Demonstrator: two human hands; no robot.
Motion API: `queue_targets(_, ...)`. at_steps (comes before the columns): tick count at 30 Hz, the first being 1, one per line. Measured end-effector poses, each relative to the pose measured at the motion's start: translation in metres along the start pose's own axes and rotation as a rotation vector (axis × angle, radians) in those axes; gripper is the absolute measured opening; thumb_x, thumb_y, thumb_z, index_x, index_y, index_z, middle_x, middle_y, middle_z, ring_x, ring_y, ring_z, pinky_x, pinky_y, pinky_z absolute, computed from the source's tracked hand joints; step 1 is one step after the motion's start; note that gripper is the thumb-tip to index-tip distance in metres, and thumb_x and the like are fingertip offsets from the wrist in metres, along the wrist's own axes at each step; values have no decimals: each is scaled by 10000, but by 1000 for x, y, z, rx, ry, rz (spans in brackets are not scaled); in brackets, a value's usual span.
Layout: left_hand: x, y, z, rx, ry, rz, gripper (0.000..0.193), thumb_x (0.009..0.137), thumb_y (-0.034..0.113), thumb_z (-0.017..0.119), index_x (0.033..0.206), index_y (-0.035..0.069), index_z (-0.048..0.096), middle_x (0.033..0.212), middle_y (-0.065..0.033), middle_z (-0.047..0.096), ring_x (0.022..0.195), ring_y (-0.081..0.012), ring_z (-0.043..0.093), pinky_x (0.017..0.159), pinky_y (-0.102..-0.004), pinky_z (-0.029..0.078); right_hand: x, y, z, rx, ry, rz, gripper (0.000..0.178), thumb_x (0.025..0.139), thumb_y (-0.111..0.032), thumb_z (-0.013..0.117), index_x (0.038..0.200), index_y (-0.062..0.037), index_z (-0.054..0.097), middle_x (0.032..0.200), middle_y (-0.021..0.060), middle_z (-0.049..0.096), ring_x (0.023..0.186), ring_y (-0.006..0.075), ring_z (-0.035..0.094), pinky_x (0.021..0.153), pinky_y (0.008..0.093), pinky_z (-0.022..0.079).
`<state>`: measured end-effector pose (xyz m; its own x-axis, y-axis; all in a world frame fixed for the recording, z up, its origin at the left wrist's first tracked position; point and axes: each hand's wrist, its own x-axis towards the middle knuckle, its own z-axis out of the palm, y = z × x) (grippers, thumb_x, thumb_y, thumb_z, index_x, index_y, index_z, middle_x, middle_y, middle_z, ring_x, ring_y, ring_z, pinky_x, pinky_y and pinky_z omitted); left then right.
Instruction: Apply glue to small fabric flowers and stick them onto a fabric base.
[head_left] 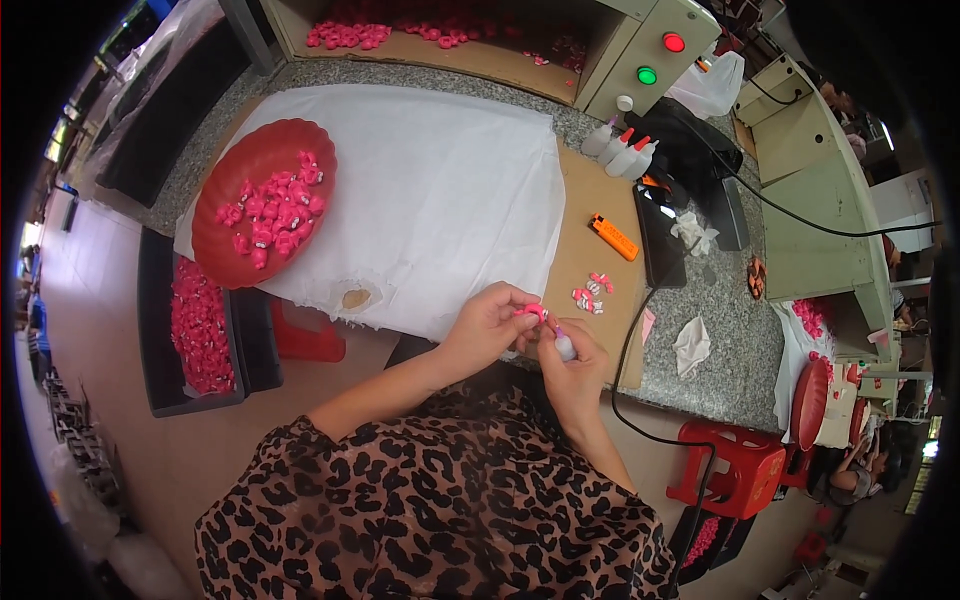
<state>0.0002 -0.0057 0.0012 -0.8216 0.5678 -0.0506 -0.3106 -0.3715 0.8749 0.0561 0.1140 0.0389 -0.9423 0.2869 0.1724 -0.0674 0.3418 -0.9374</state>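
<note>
Pink piece [537,310] is pinched in L hand [490,325] near the bench [738,342] edge; R hand [577,368] grips a small bottle [565,347], nozzle [555,326] right by it. Remotely, I'd steady both hands, squeeze v. lightly, keep nozzle close w/o jabbing.

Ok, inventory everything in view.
Worktop: one, speckled grey, middle
Sheet: one, white, on the worktop
Plate: one, red, sheet's left
Small pieces: many, pink, on the plate
Bin: at least one, black, lower left
Lighter: one, orange, right of the sheet
Loose pieces: several, pink and white, below the lighter
Squeeze bottles: at least three, white, upper right
Crumpled tissues: two, white, right
Cabinet: one, beige, top
Buttons: two, red and green, on the cabinet
Stool: at least one, red, lower right
Co-worker: at least one, far right
Patterned top: one, brown-black, bottom
Left grip: one, centre, on a pink piece
Right grip: one, centre, on a whitish bottle
</note>
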Motion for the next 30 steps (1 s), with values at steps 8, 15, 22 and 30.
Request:
queue_targets(8, 0, 12, 6, -75, -28, -62, 160, 829, 44, 497, 978, -15, 494, 807, -66, 558, 685, -90, 531, 581, -215, 460, 10, 5, -13, 580, -60, 514, 183, 791, -159, 586, 887, -4, 585, 711, 30, 553, 569, 61, 481, 495, 176, 376)
queue_targets(15, -7, 27, 17, 274, -103, 29, 190, 853, 61, 446, 1029, -1, 482, 841, -32, 534, 783, -83, 526, 704, -196, 432, 5, 11, -18, 821, -165, 621, 180, 805, -186, 572, 872, -18, 573, 682, 17, 535, 532, 65, 460, 467, 186, 382)
queue_targets(22, -13, 32, 19, 284, -209, -105, 272, 909, 214, 362, 1113, 53, 441, 718, 21, 423, 593, -31, 390, 478, -153, 284, -1, 6, -14, 838, -235, 522, 202, 818, -211, 556, 889, -21, 561, 698, 3, 530, 581, 51, 462, 508, 168, 376)
queue_targets(30, -18, 27, 21, 304, -243, 12, 206, 919, 201, 304, 1028, 41, 374, 725, -7, 437, 574, -54, 353, 507, -180, 314, -5, 4, -4, 673, -202, 469, 189, 826, -188, 540, 885, -9, 558, 675, 13, 536, 563, 67, 473, 520, 182, 389)
